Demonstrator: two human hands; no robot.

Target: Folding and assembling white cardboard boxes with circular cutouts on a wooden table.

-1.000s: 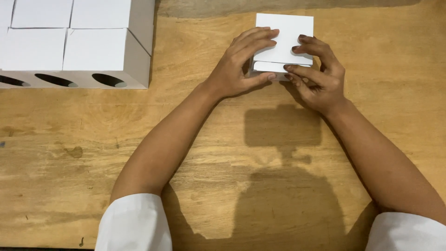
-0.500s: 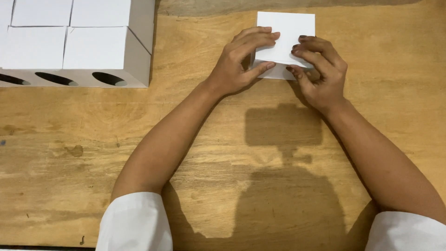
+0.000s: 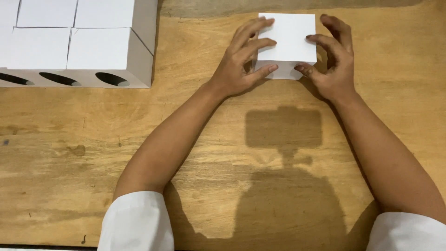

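Observation:
A small white cardboard box [image 3: 288, 39] stands on the wooden table [image 3: 223, 139] near its far edge. My left hand [image 3: 241, 60] rests against the box's left side, fingers spread over its top and front edge. My right hand [image 3: 330, 60] is on the box's right side, fingertips touching the top and the front corner, palm off the box. Both hands have fingers apart and only touch the box.
A block of several white boxes [image 3: 74, 44] with oval cut-outs on the front face stands at the far left. A shadow of the head camera falls on the table between my forearms. White sleeves show at the bottom.
My hands have spread apart: before, they were cupped close over the box's front half, and now they sit at its left and right sides with fingers opened, more of the box showing.

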